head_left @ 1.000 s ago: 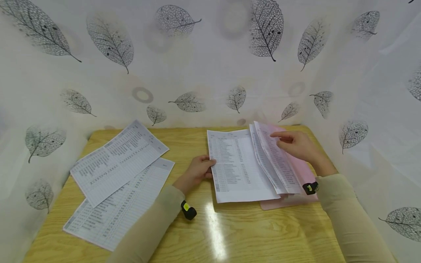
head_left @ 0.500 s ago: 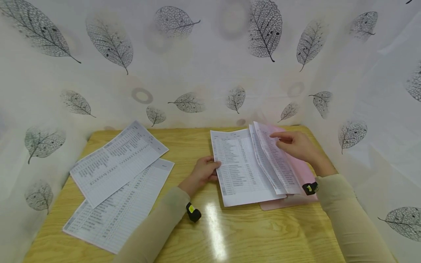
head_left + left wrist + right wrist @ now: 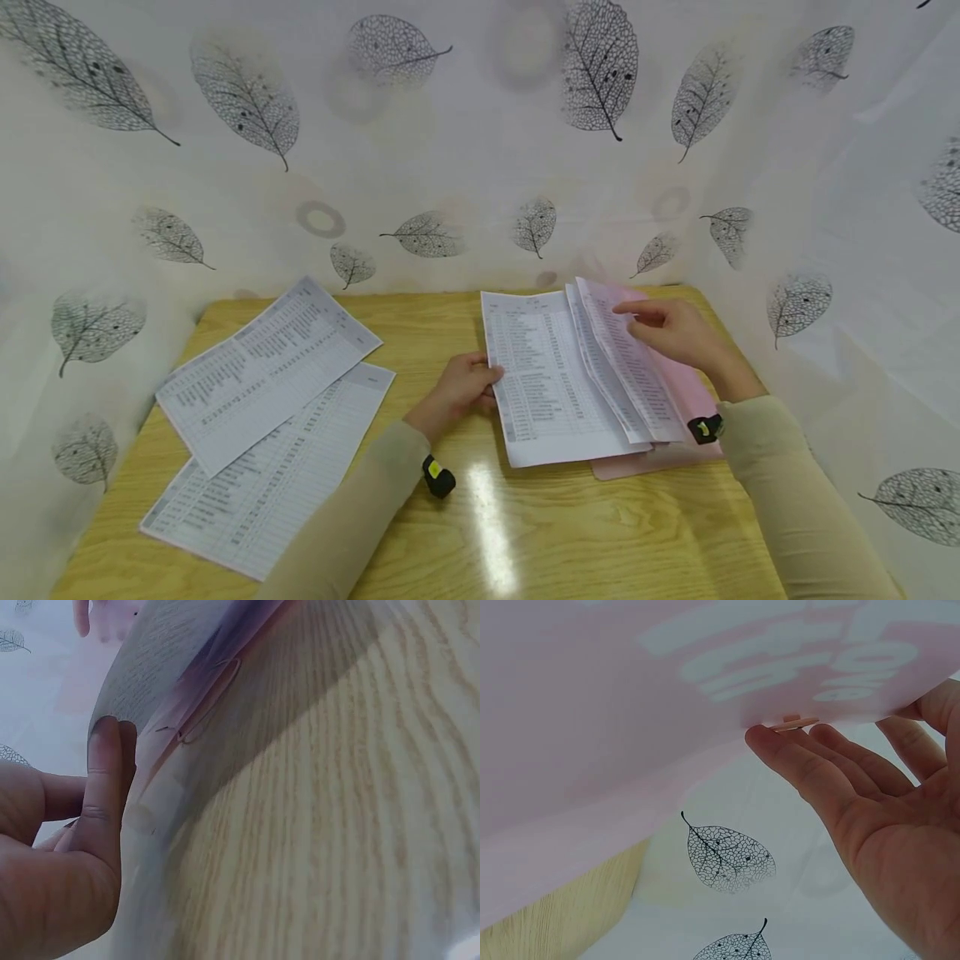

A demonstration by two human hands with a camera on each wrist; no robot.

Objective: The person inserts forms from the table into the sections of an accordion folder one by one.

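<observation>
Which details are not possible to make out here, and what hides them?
- Head view: print on the held sheet, too small and blurred.
- Head view: part of the lower loose sheet, under the upper loose sheet and left sleeve.
- Head view: much of the pink folder, behind white sheets.

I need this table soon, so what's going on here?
A person's left hand pinches the left edge of a printed sheet. The right hand is at more sheets over a pink folder, its exact grip unclear. On the table, at left, one loose sheet partly covers a second sheet.
</observation>
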